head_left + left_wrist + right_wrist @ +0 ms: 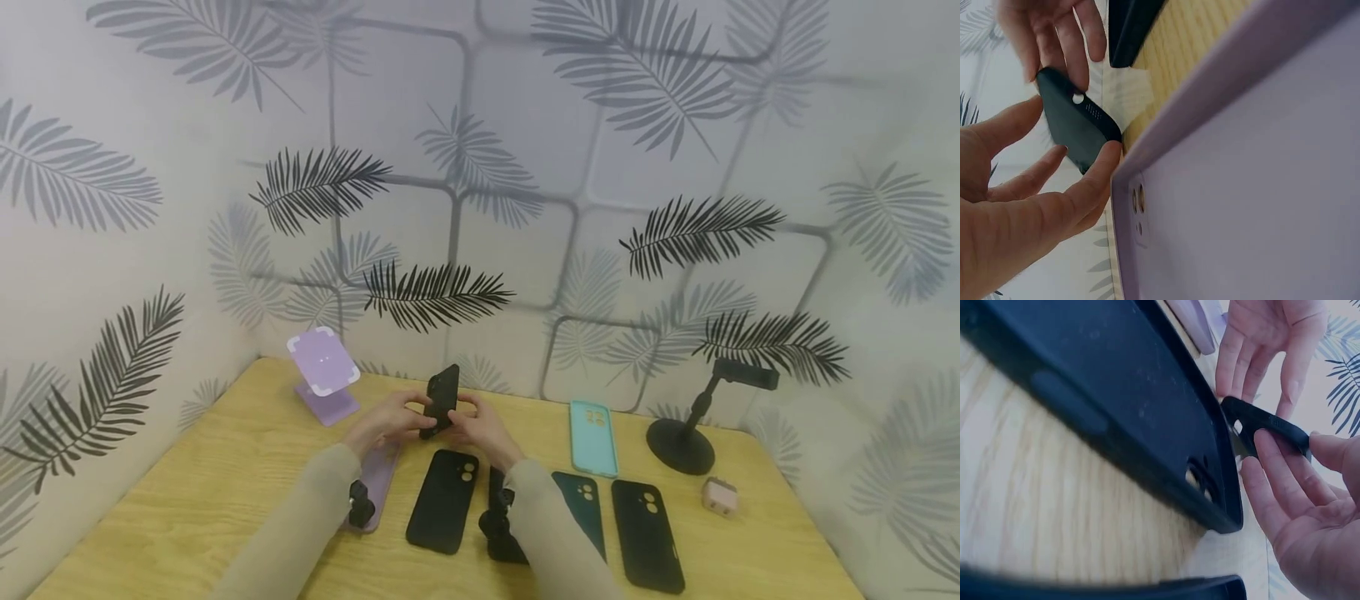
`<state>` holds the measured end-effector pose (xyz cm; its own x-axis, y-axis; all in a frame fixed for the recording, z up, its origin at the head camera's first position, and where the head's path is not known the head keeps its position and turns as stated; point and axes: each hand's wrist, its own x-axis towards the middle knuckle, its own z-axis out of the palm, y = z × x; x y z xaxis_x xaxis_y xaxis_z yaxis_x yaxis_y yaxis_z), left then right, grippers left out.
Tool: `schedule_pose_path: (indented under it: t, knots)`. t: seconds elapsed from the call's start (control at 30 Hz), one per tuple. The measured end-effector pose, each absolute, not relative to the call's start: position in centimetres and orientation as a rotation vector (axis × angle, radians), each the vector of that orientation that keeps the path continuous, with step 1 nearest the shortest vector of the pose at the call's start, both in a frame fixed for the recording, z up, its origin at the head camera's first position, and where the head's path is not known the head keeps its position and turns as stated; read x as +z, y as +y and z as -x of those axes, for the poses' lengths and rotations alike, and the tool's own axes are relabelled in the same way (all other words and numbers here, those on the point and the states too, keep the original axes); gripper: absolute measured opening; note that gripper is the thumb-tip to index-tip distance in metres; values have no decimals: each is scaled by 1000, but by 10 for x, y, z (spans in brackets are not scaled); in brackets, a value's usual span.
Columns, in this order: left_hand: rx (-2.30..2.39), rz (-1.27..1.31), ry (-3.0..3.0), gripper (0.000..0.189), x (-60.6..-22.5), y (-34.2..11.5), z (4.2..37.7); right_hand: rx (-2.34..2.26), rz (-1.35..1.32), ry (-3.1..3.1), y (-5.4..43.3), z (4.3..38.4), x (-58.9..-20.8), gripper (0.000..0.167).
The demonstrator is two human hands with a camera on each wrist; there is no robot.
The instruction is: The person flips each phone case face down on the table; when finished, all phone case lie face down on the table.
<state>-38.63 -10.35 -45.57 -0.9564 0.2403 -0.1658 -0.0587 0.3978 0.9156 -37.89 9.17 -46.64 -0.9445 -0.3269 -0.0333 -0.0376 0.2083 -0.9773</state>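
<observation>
A black phone case, with a round hole and small slots along one end, is held tilted up between both hands near the back of the table. My left hand grips one side, its thumb and fingertips on the edges in the left wrist view. On the other side my right hand pinches the case, thumb and fingers at its edge in the right wrist view. Beneath the left forearm lies a lilac phone case, and a black phone case lies between the forearms. Another black case is partly hidden under the right wrist.
A lilac stand is at the back left. Right of the hands are a turquoise case, a dark teal case and a black case. Farther right stand a black stand and a pink charger plug. A patterned wall borders the table.
</observation>
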Motion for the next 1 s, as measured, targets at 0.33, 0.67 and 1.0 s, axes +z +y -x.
schedule_pose_path:
  t: [0.33,0.67,1.0]
  knots:
    - [1590,-131,2346,49,-458,-110,390,-1688,296,2396,99,377,-470,45]
    - [1625,-133,2357,48,-458,-117,391,-1526,334,2437,99,380,-469,39]
    - [1666,-177,2308,51,-458,-123,386,-1530,338,2438,99,378,-472,36]
